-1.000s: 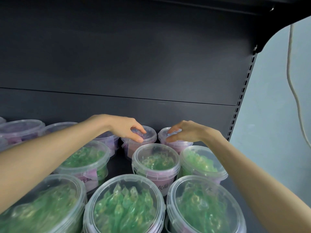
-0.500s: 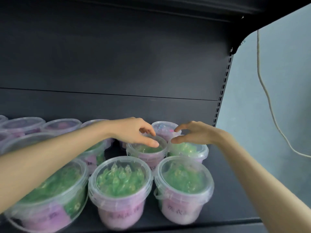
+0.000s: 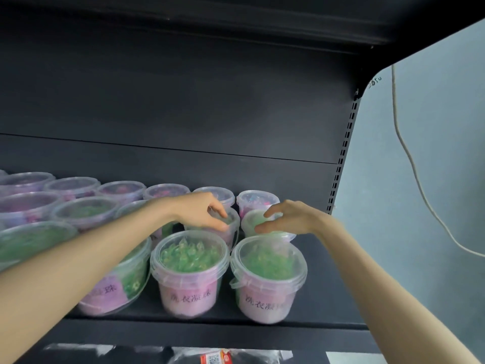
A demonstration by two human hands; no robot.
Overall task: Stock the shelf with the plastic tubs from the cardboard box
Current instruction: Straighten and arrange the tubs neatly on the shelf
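both arms reach over the dark shelf, where clear-lidded plastic tubs stand in 3 rows. the left hand hovers with loosely curled fingers over a middle-row tub, gripping nothing. the right hand is spread, empty, above the neighbouring tub.

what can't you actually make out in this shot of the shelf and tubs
- Cardboard box: not in the head view at all.
- Left hand and right hand: contact with the middle-row tubs unclear; fingers cover the lids.
- Front tub labels: blurred, the right one cut off by the curve.
- Tubs at far left: cut off by the frame edge.
- Packet on the lower shelf: cut off at the bottom.
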